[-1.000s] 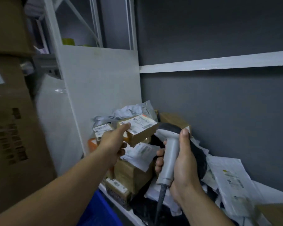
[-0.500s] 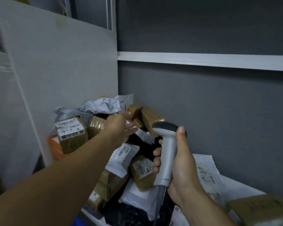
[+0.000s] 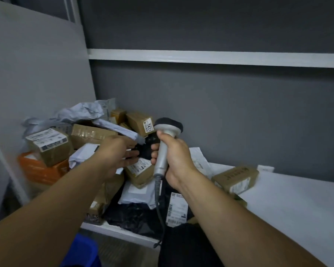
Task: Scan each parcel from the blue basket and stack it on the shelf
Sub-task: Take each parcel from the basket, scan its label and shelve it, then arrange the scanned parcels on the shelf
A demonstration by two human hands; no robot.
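At the near left only a corner of the blue basket [image 3: 81, 253] is showing, its contents out of view. The left hand [image 3: 118, 155], carrying a labelled box a second ago, is now hovering released and empty over the parcel pile [image 3: 48, 145] on the shelf [image 3: 297, 209], so that parcel is probably stacked. The right hand [image 3: 177, 158] is still grasping the scanner [image 3: 168, 126].

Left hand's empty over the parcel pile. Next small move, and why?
Probably draw the left hand back and down to the blue plastic basket for another parcel: its straight fingers hold nothing above the parcel pile on the white shelf, and the right hand grips the grey handheld scanner, ready.
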